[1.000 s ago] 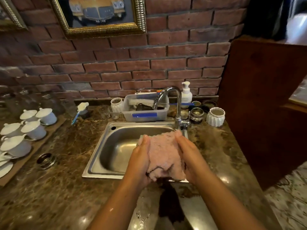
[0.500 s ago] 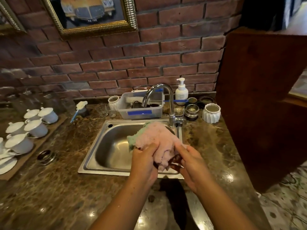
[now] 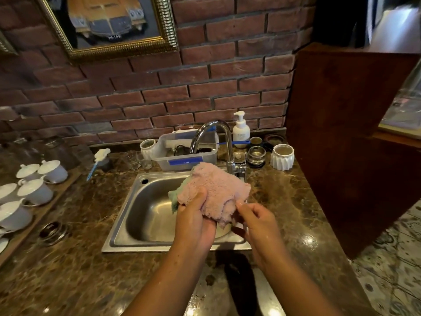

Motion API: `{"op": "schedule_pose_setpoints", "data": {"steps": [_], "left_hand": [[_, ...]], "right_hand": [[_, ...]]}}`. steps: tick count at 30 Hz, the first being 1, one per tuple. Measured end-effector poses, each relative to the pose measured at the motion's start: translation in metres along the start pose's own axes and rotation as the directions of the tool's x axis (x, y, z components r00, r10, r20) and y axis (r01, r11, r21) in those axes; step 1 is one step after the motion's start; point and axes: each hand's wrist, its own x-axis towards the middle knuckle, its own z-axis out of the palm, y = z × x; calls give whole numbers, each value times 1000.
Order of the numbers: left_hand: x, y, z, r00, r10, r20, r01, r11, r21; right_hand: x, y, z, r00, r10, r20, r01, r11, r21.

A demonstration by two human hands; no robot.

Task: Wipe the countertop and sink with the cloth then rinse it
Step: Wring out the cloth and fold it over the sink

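Red brick wall (image 3: 205, 92) runs behind a brown marble tabletop (image 3: 68, 270), with a gold-framed picture of a car (image 3: 109, 23) hung up on the left. Set into the tabletop is a rectangular stainless steel sink (image 3: 127, 215), and a curved chrome faucet (image 3: 218, 131) arches over its back edge. The pink fluffy cloth (image 3: 216, 190) is bunched up in the air above the right half of the basin, just in front of the faucet's base, with a strip of green showing at its left edge. The left hand (image 3: 193, 222) grips it from below, fingers clenched round the lower left of the bundle. The right hand (image 3: 257, 222) is just beside it, forefinger and thumb pinching the hanging lower right fold while the other fingers curl loosely. Behind the sink stand a clear plastic tub with blue tape (image 3: 182, 160), a white pump bottle (image 3: 241, 128) and a white ribbed pot (image 3: 282, 156). White lidded cups (image 3: 34, 190) are lined up far left.
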Motion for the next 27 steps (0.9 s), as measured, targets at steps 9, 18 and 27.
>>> {"op": "schedule_pose_setpoints", "data": {"steps": [9,18,27], "left_hand": [[9,-31,-11,999,-39,-23,40,999,19],[14,-101,-39,965,-258,-42,261,957,129],[24,-152,-45,866,-480,139,345,776,527]], "right_hand": [[-3,4,-31,1000,16,-9,-15,988,151],[-18,46,-114,991,122,-63,-123,992,-14],[22,36,-156,999,-19,46,37,908,-417]]}}
